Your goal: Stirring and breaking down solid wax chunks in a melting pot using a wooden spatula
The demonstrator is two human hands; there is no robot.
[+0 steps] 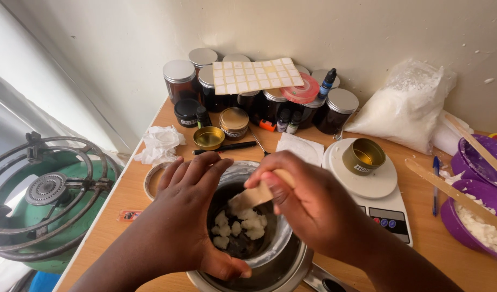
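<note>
Wooden tabletop point(124, 211) against a pale wall: the right hand point(313, 208) is clenched round a flat wooden stick point(254, 196), slanting down-left into a small metal bowl point(270, 238) of white wax chunks point(240, 224). Nearer the rim, the left hand point(186, 216) wraps it. Beyond stand a gold tin point(363, 157) on a white scale point(389, 208).

Shiny metal bowl point(270, 238), matt wooden spatula point(254, 196), waxy white lumps point(243, 224)

Cream plaster wall point(367, 32) behind a wooden table point(135, 189), pale daylight at the left, green gas burner point(48, 200) beside.
</note>
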